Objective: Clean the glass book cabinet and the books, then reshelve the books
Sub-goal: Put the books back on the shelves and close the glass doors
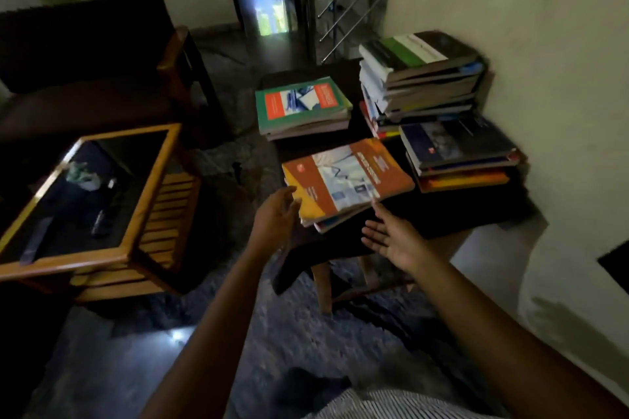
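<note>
Head view: your left hand, fingers relaxed, reaches the near-left corner of the orange book stack. Your right hand is spread palm-up just beside its near edge. The stack sits at the near-left corner of the dark table. Beyond it are the green stack, the blue stack and the tall pile against the wall. At left, the glass-topped table holds a crumpled green thing.

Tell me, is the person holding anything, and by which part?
Nothing is held. The left hand is open beside the orange book; the right hand is open, palm up, just short of it.
</note>
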